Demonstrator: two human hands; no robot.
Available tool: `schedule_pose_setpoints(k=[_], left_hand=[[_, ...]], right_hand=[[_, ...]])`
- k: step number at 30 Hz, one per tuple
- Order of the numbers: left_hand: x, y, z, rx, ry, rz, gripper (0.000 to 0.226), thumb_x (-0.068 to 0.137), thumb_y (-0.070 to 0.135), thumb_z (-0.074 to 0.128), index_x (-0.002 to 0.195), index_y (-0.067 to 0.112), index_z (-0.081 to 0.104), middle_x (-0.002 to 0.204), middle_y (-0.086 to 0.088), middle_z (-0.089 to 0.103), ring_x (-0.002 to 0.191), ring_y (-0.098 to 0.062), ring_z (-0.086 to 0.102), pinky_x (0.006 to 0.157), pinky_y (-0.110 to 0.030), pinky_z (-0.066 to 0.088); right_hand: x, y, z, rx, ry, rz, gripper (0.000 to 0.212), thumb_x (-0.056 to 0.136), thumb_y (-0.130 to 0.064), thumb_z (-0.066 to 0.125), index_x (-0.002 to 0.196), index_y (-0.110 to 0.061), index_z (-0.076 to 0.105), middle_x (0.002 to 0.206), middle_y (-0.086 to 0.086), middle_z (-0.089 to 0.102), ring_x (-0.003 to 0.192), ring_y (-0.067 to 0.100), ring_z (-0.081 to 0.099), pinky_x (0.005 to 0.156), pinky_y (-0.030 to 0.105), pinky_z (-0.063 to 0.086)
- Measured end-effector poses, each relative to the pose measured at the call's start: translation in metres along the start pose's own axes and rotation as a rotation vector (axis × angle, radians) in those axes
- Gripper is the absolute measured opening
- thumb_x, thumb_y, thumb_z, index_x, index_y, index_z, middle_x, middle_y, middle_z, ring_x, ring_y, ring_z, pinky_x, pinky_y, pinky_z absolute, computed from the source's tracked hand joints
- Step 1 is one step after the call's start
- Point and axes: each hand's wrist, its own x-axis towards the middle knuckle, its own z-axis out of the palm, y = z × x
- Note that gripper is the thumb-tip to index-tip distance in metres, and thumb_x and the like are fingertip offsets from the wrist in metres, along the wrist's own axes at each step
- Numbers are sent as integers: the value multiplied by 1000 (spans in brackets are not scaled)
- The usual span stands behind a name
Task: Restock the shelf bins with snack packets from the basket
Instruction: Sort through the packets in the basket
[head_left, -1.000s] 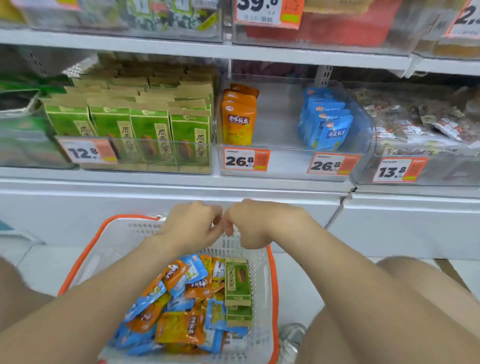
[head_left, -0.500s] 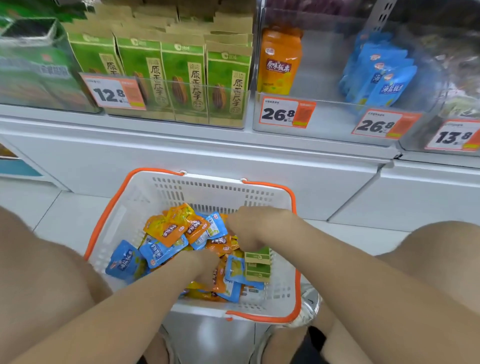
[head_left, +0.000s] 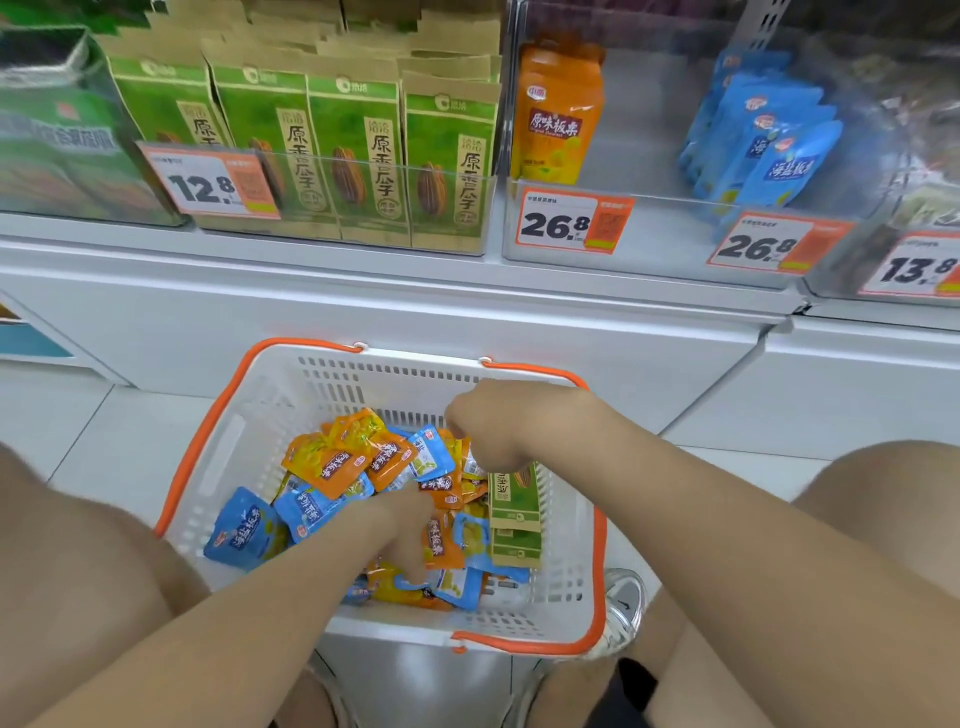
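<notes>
Lying heaped in the white basket (head_left: 311, 387) on the floor, the loose snack packets (head_left: 358, 465), orange and blue mixed together, cover most of its bottom. A couple of green packs (head_left: 514, 501) stand on edge against its right wall. With this much stock left in the basket, I judge the restocking to be at or near its start.

The left hand (head_left: 408, 525) is sunk into the middle of the pile with its fingers pointing down among the packets. Whether they have closed on one I cannot tell. The right hand (head_left: 496, 426) hangs over the far right of the heap, knuckles up and fingers curled under. What they pinch, if anything, is hidden beneath the hand. No packet is on its way upward.

Above, the clear shelf bin (head_left: 665, 249) has plenty of room. A short row of orange bags (head_left: 558, 111) stands at its left end, and a few blue bags (head_left: 753, 148) lean at the right, with bare floor between and in front of them. The neighbouring bin of green packs (head_left: 343, 150) looks full. Sorting by colour, lifting and shelving are probably all still to do.
</notes>
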Motion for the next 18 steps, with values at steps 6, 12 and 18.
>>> schedule_pose_setpoints(k=[6,12,18], left_hand=[[-34,11,-64,-521,408,243,70,67,39,94,115,27,45,97,7,63,76,-7,63,56,-21,48],[-73,50,-108,-918,805,441,66,63,34,101,108,32,52,96,7,72,79,-8,73,64,-35,63],[-100,57,-137,-1246,724,606,18,105,27,63,119,20,72,101,-9,80,94,-29,77,83,-45,62]], right_hand=[[-2,28,-17,26,21,108,38,96,-13,51,132,-14,62,125,10,65,109,31,67,94,47,58],[-17,64,-35,460,340,166,34,101,-35,64,127,-14,66,119,8,69,104,25,67,90,40,56],[-41,69,-45,631,607,166,26,85,-31,86,104,-19,72,85,1,76,79,17,73,74,38,60]])
